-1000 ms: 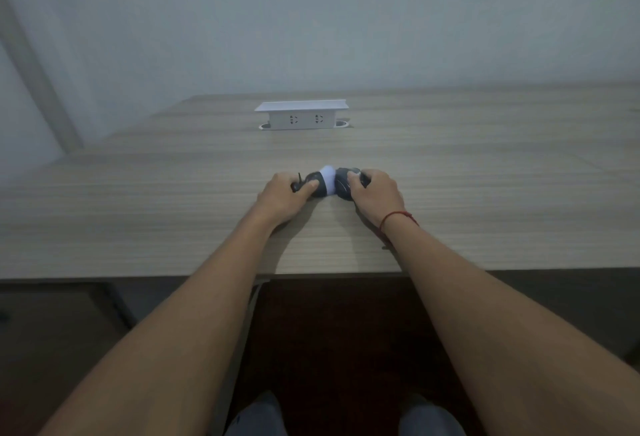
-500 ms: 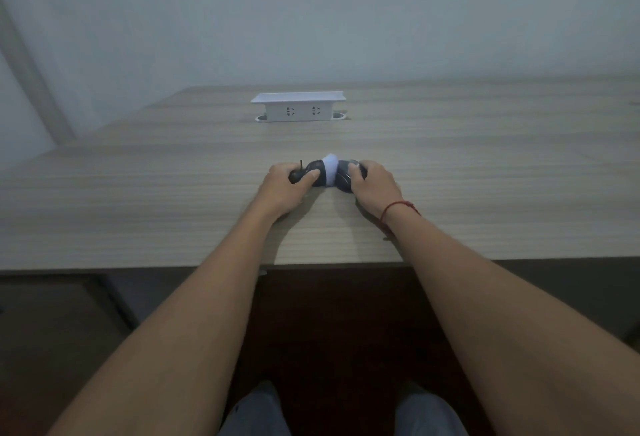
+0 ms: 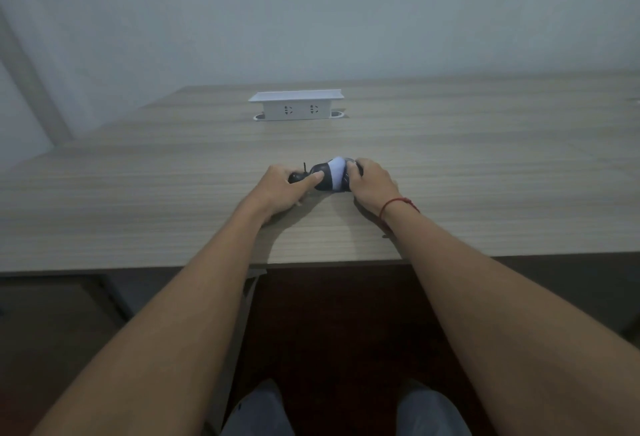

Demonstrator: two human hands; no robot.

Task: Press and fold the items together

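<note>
Since half a second ago the pale band has shifted toward the right hand (image 3: 372,183), whose curled fingers grip the dark toy (image 3: 329,177). The left hand (image 3: 282,190) pinches its 9 o'clock end. Its long axis runs 9-to-3 on the table (image 3: 485,176), between both hands, equally near.

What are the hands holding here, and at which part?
Both grip one small dark object with a pale middle band: left hand on its left end, right hand on its right end, low over the table.
</note>
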